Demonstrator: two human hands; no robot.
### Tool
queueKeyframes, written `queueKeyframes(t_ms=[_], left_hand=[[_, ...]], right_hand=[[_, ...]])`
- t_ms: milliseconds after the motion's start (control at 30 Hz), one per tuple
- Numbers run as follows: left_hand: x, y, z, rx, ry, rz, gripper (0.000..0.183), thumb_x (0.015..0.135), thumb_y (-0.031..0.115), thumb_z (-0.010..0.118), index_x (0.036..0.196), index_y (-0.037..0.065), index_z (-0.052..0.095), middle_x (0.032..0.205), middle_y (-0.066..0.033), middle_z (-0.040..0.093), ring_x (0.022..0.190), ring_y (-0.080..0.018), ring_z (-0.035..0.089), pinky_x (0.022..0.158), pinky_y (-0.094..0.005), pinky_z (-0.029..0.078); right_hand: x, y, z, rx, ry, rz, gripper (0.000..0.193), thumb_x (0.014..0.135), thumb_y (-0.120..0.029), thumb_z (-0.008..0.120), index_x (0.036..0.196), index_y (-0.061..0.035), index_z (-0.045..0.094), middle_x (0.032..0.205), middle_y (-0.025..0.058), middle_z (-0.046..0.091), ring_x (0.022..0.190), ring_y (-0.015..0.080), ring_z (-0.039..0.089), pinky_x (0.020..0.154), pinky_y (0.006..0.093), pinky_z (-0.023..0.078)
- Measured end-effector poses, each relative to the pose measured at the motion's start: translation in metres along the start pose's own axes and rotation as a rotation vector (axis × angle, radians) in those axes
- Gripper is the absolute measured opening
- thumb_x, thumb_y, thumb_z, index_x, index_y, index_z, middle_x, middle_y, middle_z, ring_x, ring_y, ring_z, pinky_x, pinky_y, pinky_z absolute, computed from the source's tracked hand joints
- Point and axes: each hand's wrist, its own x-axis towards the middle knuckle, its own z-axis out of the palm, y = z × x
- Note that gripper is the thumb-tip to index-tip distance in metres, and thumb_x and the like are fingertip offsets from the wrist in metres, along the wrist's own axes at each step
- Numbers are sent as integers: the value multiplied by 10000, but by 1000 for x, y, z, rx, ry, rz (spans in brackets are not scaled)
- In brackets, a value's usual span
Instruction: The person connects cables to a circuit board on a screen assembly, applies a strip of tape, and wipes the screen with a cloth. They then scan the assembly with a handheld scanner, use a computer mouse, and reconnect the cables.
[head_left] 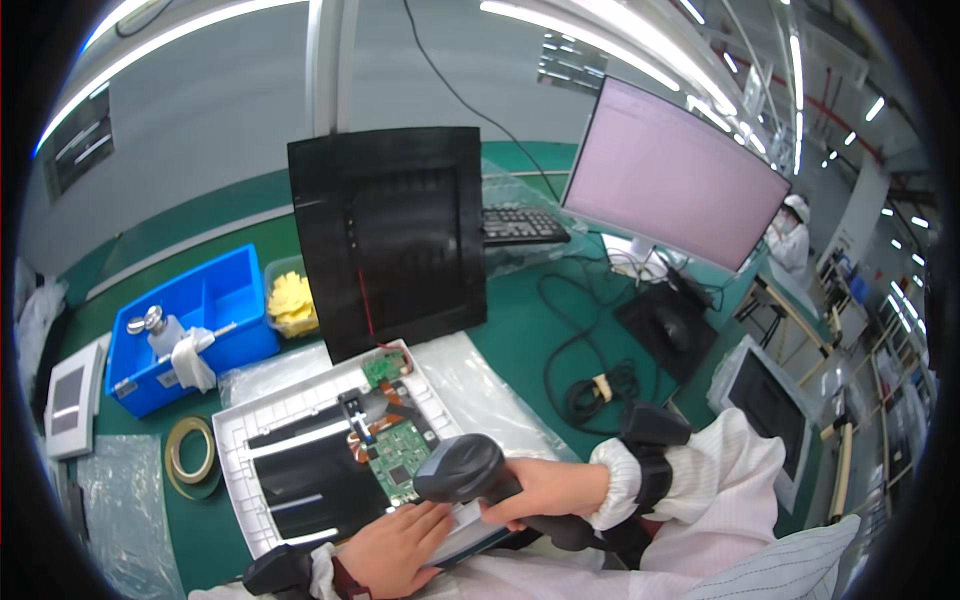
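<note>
Green workbench top (pixel 520 322) beneath a grey wall (pixel 220 130), with a white-clad co-worker (pixel 793 245) far off to the right. Lying open on the bench, a white display housing (pixel 236 492), with a main circuit board (pixel 400 460) toward its right side and a smaller green board (pixel 382 370) at its far end. Just beyond the housing, a black panel (pixel 420 250) standing upright, with a red wire (pixel 364 300) on its face. Left of the housing, a roll of tape (pixel 171 460); farther up on that side, a blue divided bin (pixel 190 400). Well to the right beyond the housing, a monitor (pixel 670 170) and a mouse (pixel 672 327).

Right hand (pixel 560 487) wrapped around the grip of a black barcode scanner (pixel 462 468), its head above the housing's near right edge, beside the main board. Left hand (pixel 392 553) laid palm down at the housing's near edge, fingers almost straight, gripping nothing visible.

Seems to be a scanning step, with the housing steadied from the left. Probably calls next for aiming squarely at a code, holding still and squeezing the trigger, then checking the monitor. Cannot tell the trigger finger's state, nor make out any code.
</note>
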Motion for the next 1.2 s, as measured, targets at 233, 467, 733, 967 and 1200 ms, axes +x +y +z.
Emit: queueKeyframes(t_ms=[233, 467, 733, 967, 1200], left_hand=[[-1, -3, 2, 17, 17, 31, 632, 767, 326, 615, 1229, -71, 446, 1297, -245, 443, 1170, -348, 471, 1005, -393, 373], [0, -4, 4, 30, 21, 41, 635, 771, 333, 611, 1233, -71, 446, 1304, -248, 438, 1171, -349, 473, 1008, -393, 373], [-2, -2, 2, 48, 21, 28, 621, 783, 337, 591, 1239, -58, 446, 1337, -228, 422, 1196, -330, 467, 1009, -391, 370], [-1, -3, 3, 10, 7, 11, 616, 780, 320, 601, 1240, -59, 442, 1323, -232, 430, 1196, -340, 460, 1014, -398, 364], [-1, -2, 1, 13, -1, 12, 615, 789, 329, 596, 1243, -55, 440, 1326, -234, 427, 1207, -342, 451, 1021, -396, 356]], right_hand=[[2, -2, 0, -36, -18, -22, 186, 807, -154, 626, 900, -24, 531, 725, 16, 524, 612, 93, 512, 585, 238, 431], [3, -1, -1, -17, -11, -46, 192, 807, -149, 630, 917, -27, 530, 747, 14, 531, 616, 92, 515, 588, 236, 437], [-1, -6, 1, 20, -19, -31, 240, 800, -121, 633, 992, -17, 534, 785, 26, 544, 638, 91, 516, 601, 235, 436], [-1, -4, 0, 13, -42, -16, 271, 802, -115, 628, 1023, -5, 517, 783, 29, 541, 637, 95, 511, 611, 241, 439], [-5, -8, 3, 13, -9, -29, 310, 795, -115, 648, 1044, 12, 514, 788, 35, 548, 663, 104, 536, 627, 250, 454]])
